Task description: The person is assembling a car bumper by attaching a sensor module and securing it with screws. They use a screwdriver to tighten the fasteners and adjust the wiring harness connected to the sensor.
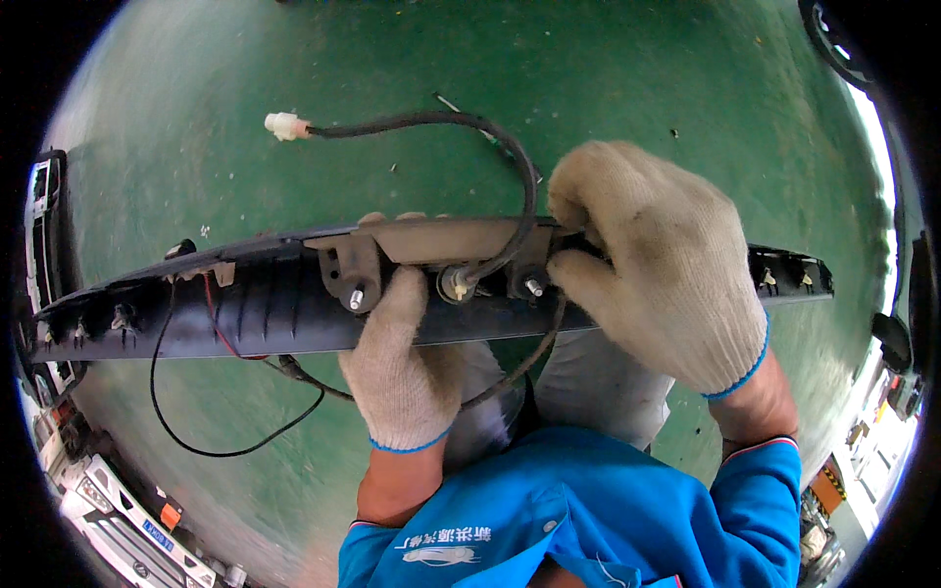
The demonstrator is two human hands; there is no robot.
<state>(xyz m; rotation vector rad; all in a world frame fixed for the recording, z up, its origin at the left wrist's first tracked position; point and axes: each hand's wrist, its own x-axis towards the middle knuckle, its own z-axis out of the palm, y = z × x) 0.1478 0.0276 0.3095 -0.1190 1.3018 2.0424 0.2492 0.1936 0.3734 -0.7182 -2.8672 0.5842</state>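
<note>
A long black trim panel (284,318) lies across in front of me, with a dusty bracket piece (441,240) in its middle. My left hand (400,358), in a knitted glove, grips the panel there; its thumb presses the near side and fingertips show over the far edge. My gloved right hand (657,260) is closed at the bracket's right end, thumb and forefinger together; what lies between them is hidden. A thick black cable (529,186) arches up from a round fitting (457,283) to a white connector (287,126). Threaded studs (534,287) stick out of the bracket.
Thin black and red wires hang in a loop (211,453) below the panel's left part. A slim rod (447,102) lies on the green floor (627,69) behind the cable. A white vehicle front (127,529) stands lower left; a black frame-like part (44,216) is far left.
</note>
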